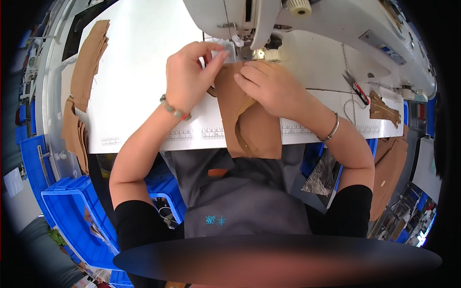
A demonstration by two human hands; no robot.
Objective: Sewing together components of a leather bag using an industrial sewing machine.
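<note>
A brown fabric piece (230, 103) hangs over the near edge of the white sewing table, its top end close to the needle area of the sewing machine (242, 41). A curved, gaping fold or opening shows in its lower half. My right hand (271, 89) lies on its upper right part, fingers curled and pressed together on the cloth. Beside the needle area, my left hand (189, 72) has thumb and forefinger brought together in a pinch. Whatever sits between those fingertips is too small to make out.
Stacked brown fabric pieces (89, 67) lie along the table's left side. Red-handled scissors (356, 89), a loose cord and brown scraps (384, 109) are on the right. Blue crates (79, 187) stand below left. A printed ruler strip (192, 135) runs along the near edge.
</note>
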